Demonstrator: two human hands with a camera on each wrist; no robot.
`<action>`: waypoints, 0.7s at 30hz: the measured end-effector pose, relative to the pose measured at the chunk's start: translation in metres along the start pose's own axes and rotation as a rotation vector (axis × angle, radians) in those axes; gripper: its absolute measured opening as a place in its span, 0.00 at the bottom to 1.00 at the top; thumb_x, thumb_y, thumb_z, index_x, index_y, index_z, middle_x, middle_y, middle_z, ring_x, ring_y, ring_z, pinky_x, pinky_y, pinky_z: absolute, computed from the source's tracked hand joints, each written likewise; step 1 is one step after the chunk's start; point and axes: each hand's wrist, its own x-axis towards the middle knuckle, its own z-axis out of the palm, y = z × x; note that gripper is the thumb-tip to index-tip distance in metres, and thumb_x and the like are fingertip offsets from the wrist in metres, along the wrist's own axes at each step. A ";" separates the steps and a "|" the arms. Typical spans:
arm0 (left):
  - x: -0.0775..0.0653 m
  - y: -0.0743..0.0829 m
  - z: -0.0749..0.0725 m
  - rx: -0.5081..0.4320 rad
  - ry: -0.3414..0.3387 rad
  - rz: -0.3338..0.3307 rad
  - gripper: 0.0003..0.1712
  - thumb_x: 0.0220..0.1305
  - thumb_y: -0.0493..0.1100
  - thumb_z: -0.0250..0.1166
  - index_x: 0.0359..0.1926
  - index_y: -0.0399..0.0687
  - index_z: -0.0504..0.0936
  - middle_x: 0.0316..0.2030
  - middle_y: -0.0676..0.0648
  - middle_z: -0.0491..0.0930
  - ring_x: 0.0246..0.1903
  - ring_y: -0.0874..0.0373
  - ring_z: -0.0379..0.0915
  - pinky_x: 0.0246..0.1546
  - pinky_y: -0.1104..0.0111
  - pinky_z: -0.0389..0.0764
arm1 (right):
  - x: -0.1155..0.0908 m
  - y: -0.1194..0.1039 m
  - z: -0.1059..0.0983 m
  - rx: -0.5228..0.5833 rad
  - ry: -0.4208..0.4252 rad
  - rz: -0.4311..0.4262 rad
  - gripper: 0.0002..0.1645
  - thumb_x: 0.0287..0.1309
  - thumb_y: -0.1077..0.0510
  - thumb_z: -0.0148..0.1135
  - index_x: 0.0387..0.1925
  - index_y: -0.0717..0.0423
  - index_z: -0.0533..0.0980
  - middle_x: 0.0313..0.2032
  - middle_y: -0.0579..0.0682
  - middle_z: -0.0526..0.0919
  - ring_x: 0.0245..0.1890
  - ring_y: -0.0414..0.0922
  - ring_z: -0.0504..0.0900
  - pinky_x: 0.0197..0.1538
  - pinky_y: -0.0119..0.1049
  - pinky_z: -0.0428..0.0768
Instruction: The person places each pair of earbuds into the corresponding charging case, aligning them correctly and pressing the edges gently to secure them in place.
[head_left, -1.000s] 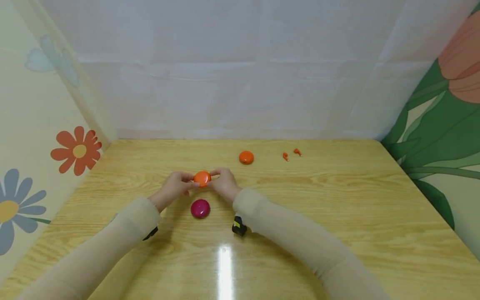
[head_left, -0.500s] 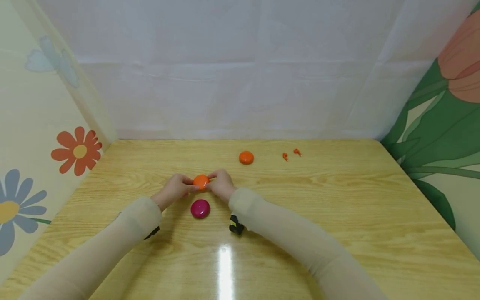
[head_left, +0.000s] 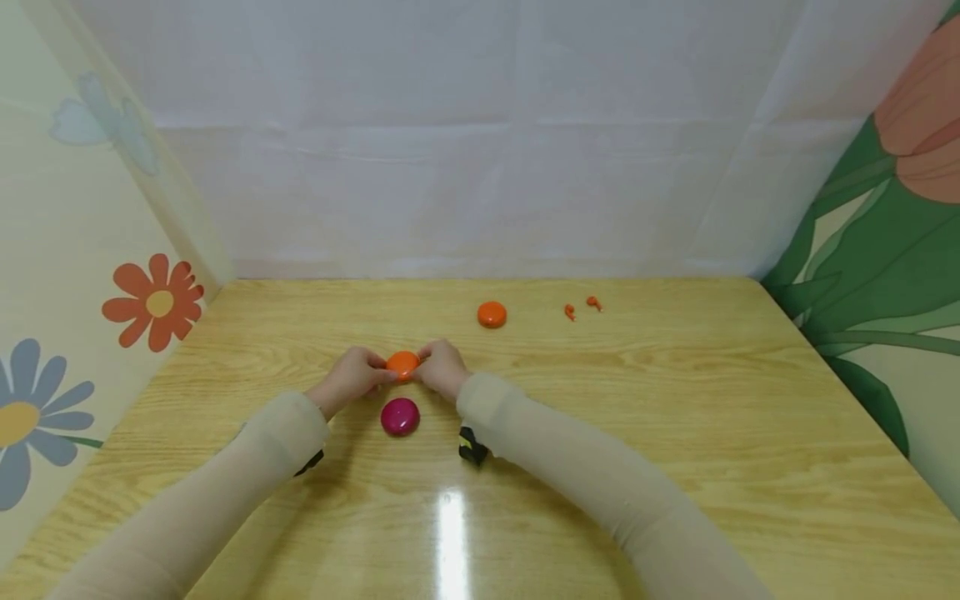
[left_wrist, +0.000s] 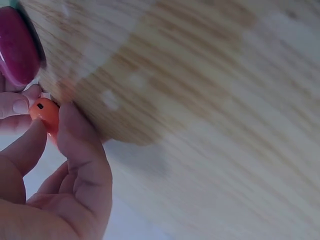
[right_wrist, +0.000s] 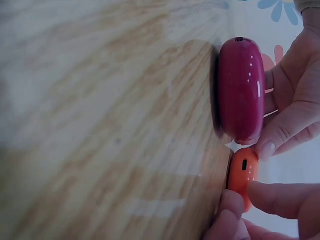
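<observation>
A round, glossy orange earbud case (head_left: 403,363) lies between my two hands, left of the table's middle. My left hand (head_left: 352,375) pinches its left side between thumb and fingers. On the opposite side, my right hand (head_left: 444,369) pinches it the same way. The right wrist view shows the case's small dark port (right_wrist: 244,164) and its underside right at the tabletop. Just nearer to me sits a round magenta earbud case (head_left: 400,416), touched by neither hand in the head view; it looms large beside the orange one in the right wrist view.
A second orange earbud case (head_left: 492,314) sits farther back on the wooden table (head_left: 675,417). To its right lie two loose orange earbuds, one left (head_left: 570,312) and one right (head_left: 594,303). A white cloth (head_left: 487,167) hangs along the back edge, with flower-painted panels at both sides.
Both hands have brought the orange case slightly down and toward me, onto the table; over the last half second it barely shifts. The magenta case, second orange case and earbuds stay put.
</observation>
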 end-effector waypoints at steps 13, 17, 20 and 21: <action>-0.010 0.003 -0.007 -0.002 0.018 -0.064 0.28 0.72 0.40 0.61 0.64 0.22 0.68 0.45 0.34 0.81 0.27 0.58 0.74 0.31 0.70 0.79 | -0.003 0.007 -0.010 0.063 -0.041 0.040 0.21 0.60 0.72 0.61 0.56 0.72 0.75 0.21 0.49 0.74 0.16 0.39 0.69 0.19 0.26 0.67; -0.008 0.002 -0.004 -0.023 0.018 -0.050 0.23 0.72 0.37 0.60 0.60 0.23 0.73 0.43 0.36 0.80 0.26 0.59 0.74 0.30 0.71 0.80 | -0.002 0.010 -0.010 0.061 -0.071 0.016 0.19 0.59 0.74 0.59 0.53 0.73 0.77 0.20 0.49 0.73 0.15 0.38 0.68 0.20 0.26 0.68; -0.006 0.001 -0.001 -0.042 0.013 -0.052 0.21 0.72 0.35 0.59 0.60 0.24 0.74 0.44 0.36 0.79 0.26 0.59 0.74 0.30 0.70 0.81 | -0.003 0.010 -0.009 0.064 -0.078 0.006 0.17 0.58 0.75 0.57 0.50 0.74 0.78 0.20 0.49 0.72 0.15 0.38 0.68 0.20 0.26 0.68; -0.006 0.002 -0.001 -0.046 0.013 -0.057 0.21 0.73 0.35 0.58 0.61 0.25 0.73 0.44 0.36 0.79 0.26 0.59 0.74 0.30 0.70 0.81 | -0.004 0.009 -0.008 0.059 -0.073 0.003 0.17 0.57 0.75 0.57 0.49 0.74 0.79 0.21 0.50 0.73 0.14 0.38 0.68 0.20 0.26 0.68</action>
